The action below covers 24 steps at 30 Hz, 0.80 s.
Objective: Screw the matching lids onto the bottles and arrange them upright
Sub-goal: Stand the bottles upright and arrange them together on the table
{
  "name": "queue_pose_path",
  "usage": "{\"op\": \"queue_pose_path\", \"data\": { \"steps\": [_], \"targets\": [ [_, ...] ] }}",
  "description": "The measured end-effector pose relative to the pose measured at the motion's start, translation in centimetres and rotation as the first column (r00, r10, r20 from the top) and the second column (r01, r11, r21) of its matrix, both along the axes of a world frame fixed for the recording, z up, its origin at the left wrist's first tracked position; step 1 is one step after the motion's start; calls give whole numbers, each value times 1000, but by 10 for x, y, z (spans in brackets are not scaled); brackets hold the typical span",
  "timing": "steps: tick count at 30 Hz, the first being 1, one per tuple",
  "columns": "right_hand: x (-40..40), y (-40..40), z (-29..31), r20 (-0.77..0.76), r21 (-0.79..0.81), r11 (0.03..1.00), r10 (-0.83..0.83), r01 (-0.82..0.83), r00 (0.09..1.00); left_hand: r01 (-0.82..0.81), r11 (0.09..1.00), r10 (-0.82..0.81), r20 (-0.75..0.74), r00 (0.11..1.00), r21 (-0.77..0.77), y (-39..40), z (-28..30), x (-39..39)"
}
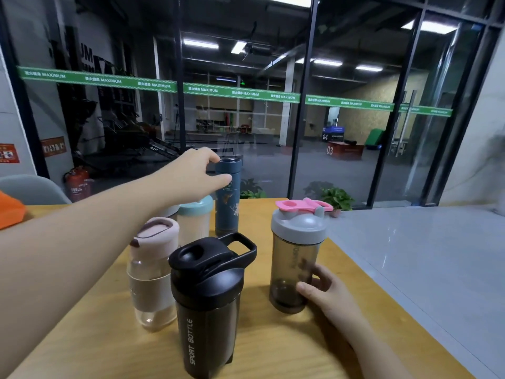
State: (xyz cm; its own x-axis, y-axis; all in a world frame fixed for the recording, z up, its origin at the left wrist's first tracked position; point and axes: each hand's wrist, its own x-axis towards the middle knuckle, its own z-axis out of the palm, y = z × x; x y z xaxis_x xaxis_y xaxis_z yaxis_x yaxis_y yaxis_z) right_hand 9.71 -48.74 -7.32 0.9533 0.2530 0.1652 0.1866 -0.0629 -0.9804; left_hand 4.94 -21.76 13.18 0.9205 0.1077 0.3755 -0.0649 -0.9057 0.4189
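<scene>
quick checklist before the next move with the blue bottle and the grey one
1. Left hand at the top of the blue bottle: ok, fingers at its lid; firm grip cannot tell.
2. Blue bottle upright on the table: ok.
3. Blue bottle's lid fully screwed: cannot tell.
4. Right hand steadies the grey bottle: ok, fingers round its lower part.
5. Grey bottle's pink flip cap closed: cannot tell.
6. Black bottle, clear bottle and teal-lidded bottle lidded and upright: ok.

Five lidded bottles stand upright: blue flask [228,198], teal-capped [194,218], pink-capped [153,272], black shaker [209,305], grey-pink shaker [296,255].
</scene>
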Motion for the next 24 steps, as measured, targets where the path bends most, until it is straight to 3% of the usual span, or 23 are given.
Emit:
{"op": "queue_pose_path", "data": {
  "steps": [7,17,24],
  "targets": [
    [0,28,-2,38,-42,998,-48,50,998,-139,989,142,-53,989,48,5,1,56],
    [7,29,-7,51,6,999,38,-38,998,-38,955,131,-300,945,295,26,-2,113],
    [9,24,-11,29,-19,995,95,-94,995,-34,962,116,-293,949,271,29,-13,139]
  ]
}}
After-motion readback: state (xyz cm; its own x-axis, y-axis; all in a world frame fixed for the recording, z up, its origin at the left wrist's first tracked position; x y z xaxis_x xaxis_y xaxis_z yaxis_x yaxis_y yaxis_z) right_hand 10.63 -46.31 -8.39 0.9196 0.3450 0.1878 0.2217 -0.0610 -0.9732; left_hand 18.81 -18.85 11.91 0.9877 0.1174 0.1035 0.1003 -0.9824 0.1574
